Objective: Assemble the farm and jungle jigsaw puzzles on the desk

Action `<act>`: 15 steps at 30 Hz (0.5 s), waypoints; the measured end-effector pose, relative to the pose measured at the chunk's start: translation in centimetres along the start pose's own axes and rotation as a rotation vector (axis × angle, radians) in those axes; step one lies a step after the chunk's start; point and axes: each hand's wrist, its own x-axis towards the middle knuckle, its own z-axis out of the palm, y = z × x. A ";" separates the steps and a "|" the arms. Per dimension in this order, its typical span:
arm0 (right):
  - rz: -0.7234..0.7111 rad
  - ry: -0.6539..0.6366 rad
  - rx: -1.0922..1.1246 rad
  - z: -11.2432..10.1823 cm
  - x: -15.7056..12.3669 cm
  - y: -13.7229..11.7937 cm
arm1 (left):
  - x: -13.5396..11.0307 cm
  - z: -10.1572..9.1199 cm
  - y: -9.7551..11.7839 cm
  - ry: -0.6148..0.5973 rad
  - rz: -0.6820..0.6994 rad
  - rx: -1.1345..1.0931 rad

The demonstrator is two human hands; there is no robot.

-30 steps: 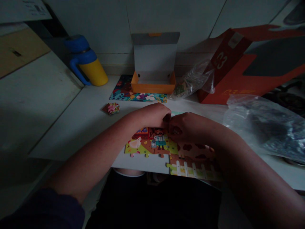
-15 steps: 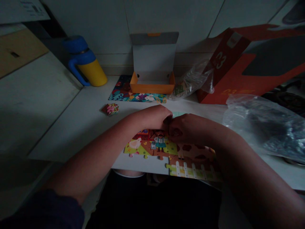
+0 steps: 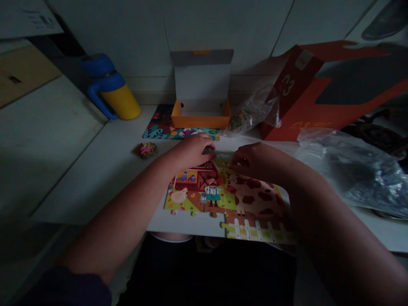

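Note:
A partly joined jigsaw puzzle (image 3: 212, 193) lies on the white table near its front edge. It pictures a red barn, a farmer, a hen, a spotted cow and a white fence, with a gap at the lower left. My left hand (image 3: 195, 149) rests at the puzzle's upper left edge, its fingers curved and parted from the thumb, nothing seen in them. At the upper right part, above the cow, my right hand (image 3: 255, 160) touches the puzzle with loosely bent fingers. Its palm side is hidden. A small pile of loose puzzle pieces (image 3: 147, 150) sits to the left.
An open orange box (image 3: 200, 122) stands at the back on a colourful illustrated sheet (image 3: 156, 127). Clear plastic bags (image 3: 255, 112) lie beside a large red-orange box (image 3: 306, 102); another bag (image 3: 353, 170) lies at right. A blue and yellow flask (image 3: 116, 93) stands back left.
My hands, together over the top of the puzzle before, have moved apart, left hand leftward and right hand slightly rightward. More of the barn and cow shows. The camera view has shifted slightly.

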 end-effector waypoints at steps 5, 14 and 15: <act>-0.048 0.002 0.046 0.2 -0.2 -0.6 | -0.5 0.1 0.7 0.002 -0.001 -0.018; -0.177 0.077 0.121 0.9 0.1 -0.4 | -1.0 0.3 1.8 -0.047 0.075 -0.051; -0.179 0.074 0.116 0.9 0.2 -0.5 | -1.0 0.4 1.9 -0.052 0.072 -0.044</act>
